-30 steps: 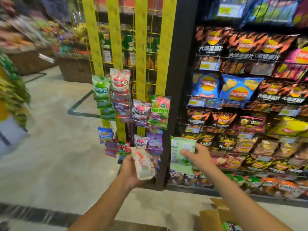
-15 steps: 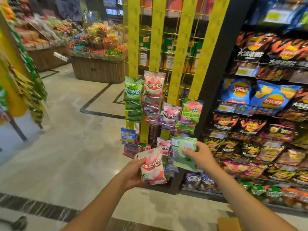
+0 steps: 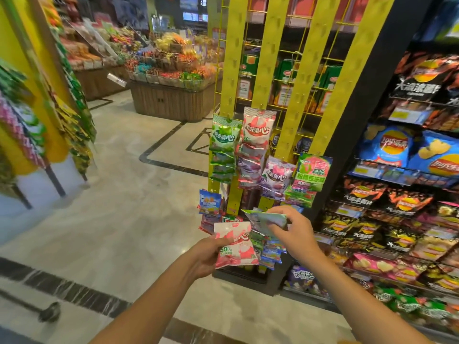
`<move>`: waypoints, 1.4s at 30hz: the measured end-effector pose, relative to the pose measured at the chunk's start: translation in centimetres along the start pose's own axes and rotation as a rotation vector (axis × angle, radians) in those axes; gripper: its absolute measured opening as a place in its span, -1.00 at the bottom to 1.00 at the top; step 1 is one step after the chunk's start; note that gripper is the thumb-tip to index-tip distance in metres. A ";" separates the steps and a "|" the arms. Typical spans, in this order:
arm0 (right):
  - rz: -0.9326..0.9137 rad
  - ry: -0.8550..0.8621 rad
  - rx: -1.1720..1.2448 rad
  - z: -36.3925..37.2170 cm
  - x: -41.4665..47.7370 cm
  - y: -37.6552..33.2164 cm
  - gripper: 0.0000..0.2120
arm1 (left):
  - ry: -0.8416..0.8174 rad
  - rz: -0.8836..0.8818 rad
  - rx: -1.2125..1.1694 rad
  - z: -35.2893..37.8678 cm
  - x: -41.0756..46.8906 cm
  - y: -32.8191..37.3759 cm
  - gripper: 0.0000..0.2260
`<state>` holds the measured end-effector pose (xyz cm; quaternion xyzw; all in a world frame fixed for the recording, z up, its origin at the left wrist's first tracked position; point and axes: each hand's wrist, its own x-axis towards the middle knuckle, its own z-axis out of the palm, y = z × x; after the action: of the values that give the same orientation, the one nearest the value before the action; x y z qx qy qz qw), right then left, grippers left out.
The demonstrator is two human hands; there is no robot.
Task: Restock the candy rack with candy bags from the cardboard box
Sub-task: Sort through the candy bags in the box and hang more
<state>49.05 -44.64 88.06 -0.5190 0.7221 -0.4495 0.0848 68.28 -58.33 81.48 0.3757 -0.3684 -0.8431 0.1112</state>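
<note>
Facing the candy rack (image 3: pixel 267 58) by chip shelves (image 3: pixel 400 170), our left hand (image 3: pixel 206 256) grips a pink bag (image 3: pixel 236 248), right hand (image 3: pixel 295 229) pinches a green bag (image 3: pixel 267 220).

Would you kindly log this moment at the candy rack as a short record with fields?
left hand: grips a pink-and-white candy bag
right hand: pinches a green candy bag, tilted
candy rack: yellow strips; hanging bags on the lower stretch, upper stretch bare
held bags: in front of the lower rows, not yet hung
chip shelves: right of the rack, stocked
</note>
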 end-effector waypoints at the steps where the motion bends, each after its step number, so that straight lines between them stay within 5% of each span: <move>1: -0.086 0.005 -0.058 0.1 0.3 0.1 -0.64 | -0.003 0.000 -0.011 0.1 0.0 0.3 -0.62; 5: -0.409 -0.024 -0.173 0.7 1.2 1.5 -0.76 | -0.017 -0.032 -0.094 0.5 0.4 1.4 -0.67; 10: -0.520 -0.130 -0.208 0.8 2.7 3.4 -0.62 | -0.140 -0.096 -0.171 1.3 1.6 3.3 -0.45; 13: -0.587 -0.221 -0.212 0.4 3.8 4.3 -0.68 | -0.170 -0.053 -0.142 2.4 2.6 4.2 -0.52; 17: -0.643 -0.323 -0.220 -0.7 5.4 6.1 -0.75 | -0.102 0.079 -0.107 4.2 5.0 4.3 -0.59; 24: -0.730 -0.442 -0.475 -3.0 8.0 10.0 -0.59 | 0.058 0.215 -0.021 5.9 9.7 4.3 -0.56; 29: -0.512 -0.364 -0.346 -3.8 7.7 11.6 -0.55 | 0.162 0.337 0.068 7.3 11.5 4.9 -0.57; 33: -0.015 -0.113 0.027 -2.9 7.8 12.3 -0.66 | 0.184 0.383 0.130 8.4 12.4 5.1 -0.59; 36: 0.387 -0.150 0.380 -2.3 8.7 11.9 -0.65 | 0.161 0.397 0.169 9.0 12.8 5.1 -0.57; 42: 0.379 -0.192 0.496 -2.6 10.1 11.3 -0.89 | 0.148 0.424 0.211 9.1 12.7 5.9 -0.55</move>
<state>35.42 -50.92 84.71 -0.3787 0.6632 -0.5369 0.3584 52.47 -63.49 82.64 0.3600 -0.5160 -0.7279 0.2725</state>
